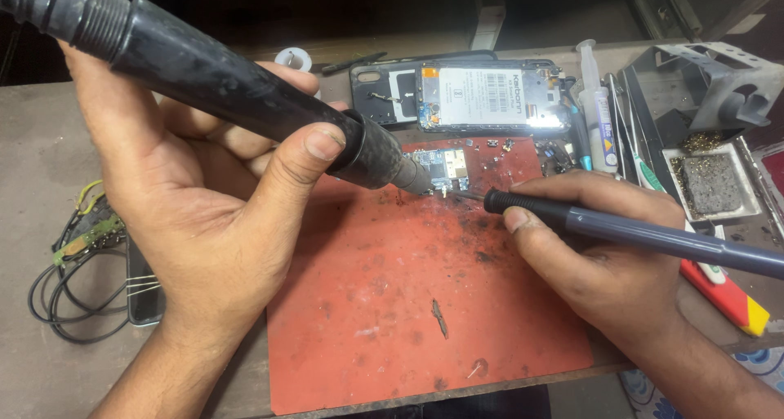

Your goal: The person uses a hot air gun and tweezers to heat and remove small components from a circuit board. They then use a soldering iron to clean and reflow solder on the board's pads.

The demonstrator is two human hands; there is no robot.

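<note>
My left hand [204,198] grips a thick black hot-air wand [245,92], its nozzle pointing down at a small blue circuit board [445,167] on a red work mat [392,305]. My right hand [596,247] holds a slim grey tool with a black grip [621,229], its fine tip touching the board's near edge, right beside the nozzle. Just behind the board lies an opened phone [490,96] with its inner frame and white label showing, and a black back cover [384,88] next to it.
A syringe tube [596,100] and tweezers lie right of the phone. A metal stand and a tray with a sponge [710,182] sit at far right, a red and yellow tool [727,292] below. Black cables with a green board [82,256] lie left.
</note>
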